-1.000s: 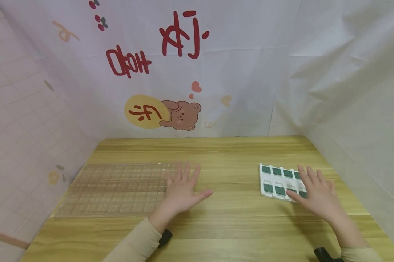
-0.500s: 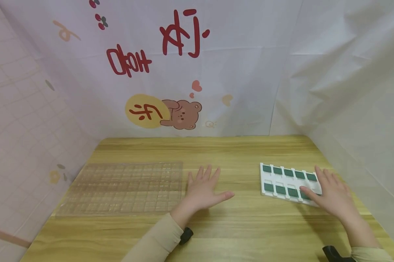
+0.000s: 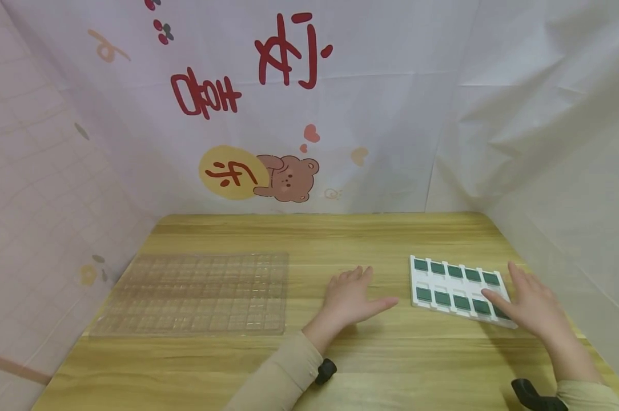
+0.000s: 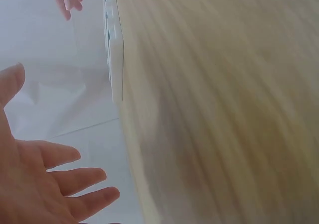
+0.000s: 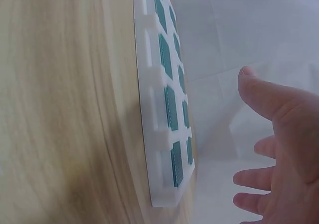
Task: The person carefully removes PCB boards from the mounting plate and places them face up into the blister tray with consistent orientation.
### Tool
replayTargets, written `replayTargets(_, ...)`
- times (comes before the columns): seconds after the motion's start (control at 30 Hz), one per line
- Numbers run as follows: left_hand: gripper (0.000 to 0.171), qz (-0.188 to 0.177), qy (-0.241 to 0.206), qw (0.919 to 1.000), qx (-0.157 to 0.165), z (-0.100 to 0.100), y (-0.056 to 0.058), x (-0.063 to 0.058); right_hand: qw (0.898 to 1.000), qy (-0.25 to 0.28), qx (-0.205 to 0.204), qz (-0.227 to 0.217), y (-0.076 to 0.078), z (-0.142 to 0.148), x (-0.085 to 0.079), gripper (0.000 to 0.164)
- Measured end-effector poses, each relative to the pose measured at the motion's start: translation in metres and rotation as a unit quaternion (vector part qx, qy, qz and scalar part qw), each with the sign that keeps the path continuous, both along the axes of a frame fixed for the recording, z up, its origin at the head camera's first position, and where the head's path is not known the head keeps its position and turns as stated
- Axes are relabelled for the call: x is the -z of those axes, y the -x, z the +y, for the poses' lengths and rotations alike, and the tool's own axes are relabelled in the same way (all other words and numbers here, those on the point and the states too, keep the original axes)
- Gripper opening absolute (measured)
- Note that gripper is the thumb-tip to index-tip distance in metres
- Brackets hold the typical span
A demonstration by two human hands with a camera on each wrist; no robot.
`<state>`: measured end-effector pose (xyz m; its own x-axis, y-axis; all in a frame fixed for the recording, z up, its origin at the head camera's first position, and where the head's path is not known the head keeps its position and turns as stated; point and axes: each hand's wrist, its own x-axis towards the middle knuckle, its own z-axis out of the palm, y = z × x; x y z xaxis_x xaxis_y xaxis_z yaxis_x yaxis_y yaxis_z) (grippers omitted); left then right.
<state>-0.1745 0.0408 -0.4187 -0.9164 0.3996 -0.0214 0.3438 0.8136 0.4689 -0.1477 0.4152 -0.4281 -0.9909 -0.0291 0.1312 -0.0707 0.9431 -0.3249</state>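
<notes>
A white tray (image 3: 445,284) with two rows of dark green rectangular pieces (image 3: 442,298) lies on the right part of the table. Over its right end hovers my right hand (image 3: 538,308), fingers spread and holding nothing; its thumb overlaps the tray in the head view. My left hand (image 3: 348,299) is held above the table to the left of the tray, thumb stretched toward it and nothing in its grasp. The right wrist view shows the tray (image 5: 157,174) low beside the hand (image 5: 291,149). In the left wrist view the tray's end (image 4: 116,69) stands beyond the fingers (image 4: 82,180).
A clear plastic tray (image 3: 191,294) with a grid of small compartments lies on the left of the wooden table (image 3: 371,365). White printed cloth (image 3: 381,103) hangs behind the table and along both sides.
My left hand has moved right, from over the edge of the clear tray toward the white tray. My right hand has shifted right, uncovering more green pieces. Both trays stay in place.
</notes>
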Motion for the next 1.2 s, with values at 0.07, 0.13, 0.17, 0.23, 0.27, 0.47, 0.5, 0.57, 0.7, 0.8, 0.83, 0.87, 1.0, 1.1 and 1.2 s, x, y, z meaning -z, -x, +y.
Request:
replayTargets(0.07,0.092,0.001,-0.007,1.0,0.001,0.005,0.001,0.001,1.0,0.001,0.006,-0.008,0.001,0.003,0.001,0.097)
replayTargets(0.13,0.091,0.0,-0.021,0.9998,0.001,0.01,0.003,0.003,1.0,0.005,0.012,-0.017,0.002,0.005,0.001,0.097)
replayTargets(0.17,0.091,-0.002,-0.029,0.9996,0.0,0.012,0.004,0.004,1.0,0.008,0.015,-0.022,0.002,0.006,0.001,0.097)
replayTargets(0.23,0.091,-0.01,-0.049,0.9988,-0.002,0.016,0.006,0.005,0.999,0.017,0.02,-0.031,0.003,0.008,0.001,0.097)
replayTargets(0.27,0.09,-0.015,-0.057,0.9983,-0.004,0.019,0.007,0.005,0.999,0.021,0.022,-0.034,0.003,0.009,0.001,0.097)
replayTargets(0.47,0.087,-0.033,-0.088,0.9953,-0.026,0.031,0.012,0.006,0.998,0.033,0.026,-0.041,0.003,0.013,0.0,0.095)
replayTargets(0.5,0.087,-0.033,-0.091,0.9948,-0.031,0.033,0.013,0.006,0.998,0.036,0.026,-0.045,0.004,0.013,0.0,0.094)
replayTargets(0.57,0.086,-0.036,-0.099,0.9935,-0.043,0.037,0.015,0.007,0.997,0.039,0.026,-0.055,0.004,0.013,-0.001,0.093)
replayTargets(0.7,0.084,-0.044,-0.12,0.9895,-0.067,0.046,0.02,0.009,0.995,0.05,0.034,-0.083,0.005,0.013,-0.005,0.093)
replayTargets(0.8,0.08,-0.054,-0.143,0.9853,-0.077,0.052,0.023,0.009,0.993,0.052,0.043,-0.1,0.007,0.013,-0.008,0.094)
replayTargets(0.83,0.078,-0.058,-0.152,0.9835,-0.079,0.055,0.024,0.009,0.992,0.05,0.046,-0.104,0.007,0.013,-0.008,0.094)
replayTargets(0.87,0.077,-0.063,-0.159,0.9817,-0.083,0.057,0.025,0.009,0.992,0.049,0.05,-0.11,0.008,0.013,-0.009,0.094)
replayTargets(1.0,0.07,-0.079,-0.188,0.9739,-0.099,0.067,0.029,0.008,0.989,0.046,0.051,-0.127,0.013,0.015,-0.007,0.095)
replayTargets(1.1,0.066,-0.083,-0.195,0.9713,-0.107,0.074,0.031,0.008,0.988,0.041,0.052,-0.139,0.016,0.019,-0.003,0.096)
replayTargets(1.2,0.061,-0.09,-0.195,0.9697,-0.116,0.079,0.034,0.008,0.987,0.039,0.058,-0.145,0.018,0.021,0.0,0.095)
